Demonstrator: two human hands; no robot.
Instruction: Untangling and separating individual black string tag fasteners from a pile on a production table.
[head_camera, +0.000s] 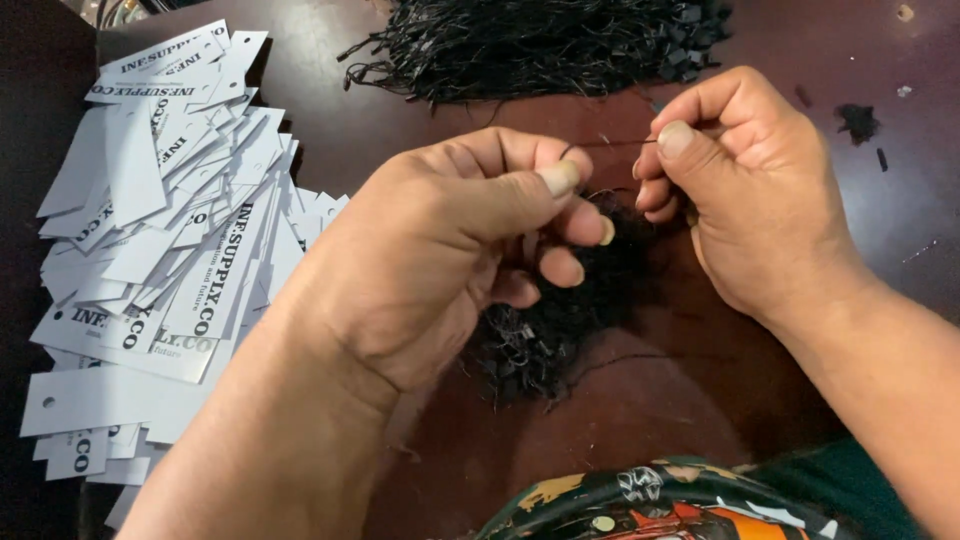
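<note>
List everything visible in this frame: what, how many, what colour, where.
paper tags: a large pile, white with dark print, left side of table
cord heap: one, black, top centre
cord bundle: one, black, under the hands
thin cord: one, black, stretched between both hands
scraps: a few, black, right of table
table: one, dark reddish brown
clothing: patterned, bottom edge
left hand: pinching the cord
right hand: pinching the cord

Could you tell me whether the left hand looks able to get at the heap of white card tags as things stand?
Probably yes: the heap of white card tags lies uncovered beside the left hand, though its fingers pinch a thin black string.
</note>
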